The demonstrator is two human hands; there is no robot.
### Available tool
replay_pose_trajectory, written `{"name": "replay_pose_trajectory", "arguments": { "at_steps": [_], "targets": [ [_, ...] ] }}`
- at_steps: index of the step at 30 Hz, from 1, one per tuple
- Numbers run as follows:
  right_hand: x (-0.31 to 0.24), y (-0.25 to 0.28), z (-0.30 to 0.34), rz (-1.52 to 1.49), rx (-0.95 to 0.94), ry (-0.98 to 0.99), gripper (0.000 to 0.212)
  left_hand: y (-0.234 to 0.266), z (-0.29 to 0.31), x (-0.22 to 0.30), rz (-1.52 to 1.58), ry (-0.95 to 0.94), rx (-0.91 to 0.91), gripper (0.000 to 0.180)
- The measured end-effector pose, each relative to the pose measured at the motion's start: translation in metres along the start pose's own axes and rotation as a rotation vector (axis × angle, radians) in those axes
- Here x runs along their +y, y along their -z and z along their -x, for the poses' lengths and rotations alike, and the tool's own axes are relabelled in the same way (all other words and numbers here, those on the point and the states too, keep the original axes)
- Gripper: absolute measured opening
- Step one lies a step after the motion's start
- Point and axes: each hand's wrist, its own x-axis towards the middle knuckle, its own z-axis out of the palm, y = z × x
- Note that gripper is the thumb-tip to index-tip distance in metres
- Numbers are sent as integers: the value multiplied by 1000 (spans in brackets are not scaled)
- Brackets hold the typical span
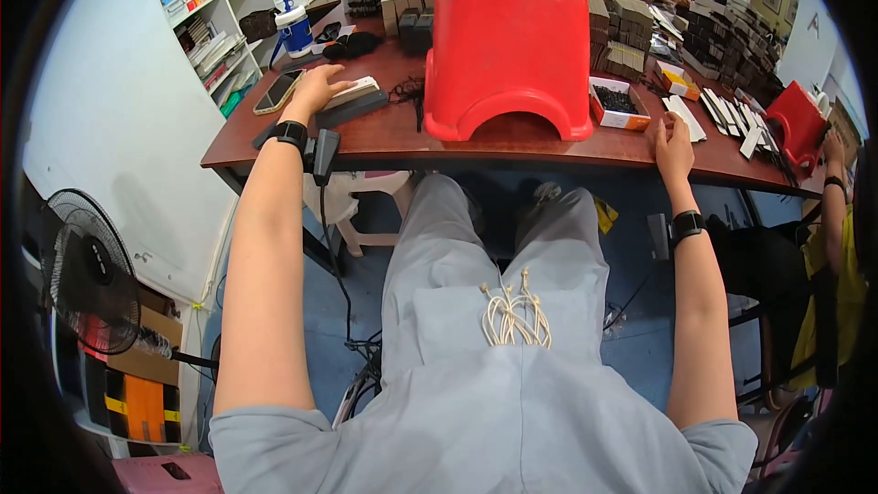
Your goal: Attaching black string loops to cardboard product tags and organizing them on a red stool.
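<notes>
A seated person's bare arms reach onto a dark red table, on either side of a red plastic stool (508, 46). The left hand (318, 93), fingers spread, is at a stack of white cards (358, 88) on a dark block (352, 108). The right hand (674, 151) is at the edge of some white strips (686, 117); its fingers curl, but whether they pinch one is unclear. Work looks unfinished: cards remain stacked, strips lie loose, and a box (640, 121) still holds black pieces (615, 99).
</notes>
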Motion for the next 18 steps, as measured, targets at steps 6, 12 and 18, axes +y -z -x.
{"name": "replay_pose_trajectory", "arguments": {
  "at_steps": [6,12,18],
  "targets": [
    [-5,3,-1,-26,-80,-70,26,-2,-1,-5,-116,100,-140,52],
    [3,2,2,-4,-2,6,26,16,-6,14,-50,215,-418,44],
    [1,4,0,-39,-78,-54,27,7,-6,-2,-65,181,-463,31]
  ]
}}
